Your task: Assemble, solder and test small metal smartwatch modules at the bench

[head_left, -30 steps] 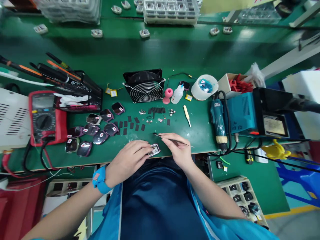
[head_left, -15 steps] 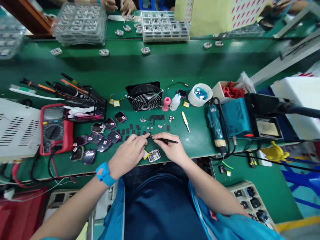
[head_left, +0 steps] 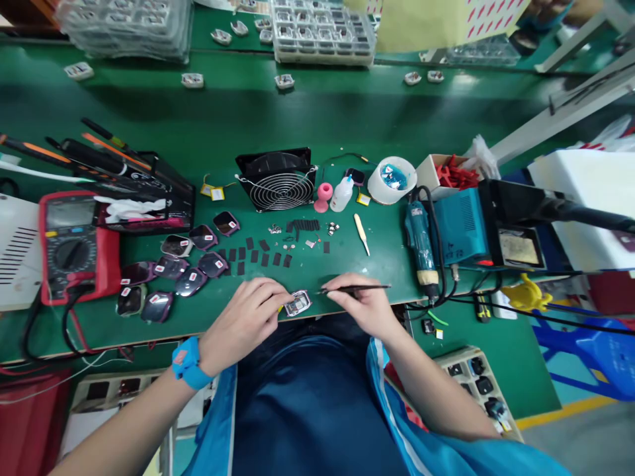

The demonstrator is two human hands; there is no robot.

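Note:
My left hand (head_left: 253, 309) is closed, its fingertips at the left edge of a small open watch case (head_left: 298, 303) near the table's front edge. A bit of yellow shows beside those fingertips. To the right of the case, my right hand (head_left: 361, 301) pinches thin black tweezers (head_left: 354, 288), their tip pointing left toward the case but apart from it. Small black pads (head_left: 265, 258) lie in rows beyond my hands. Several watch faces with dark glass (head_left: 191, 281) rest to the left of my left hand.
A black fan (head_left: 280, 188) stands behind the pads, with a white bottle (head_left: 342, 194) and round white tub (head_left: 391, 182) to its right. An electric screwdriver (head_left: 421, 244) lies at right; a red multimeter (head_left: 74, 248) is at left. A light-handled tool (head_left: 362, 233) lies behind my right hand.
My hands have come apart and moved back from the black pads. My left fingers are now at the watch case, and the tweezers have shifted right. The whole view has shifted.

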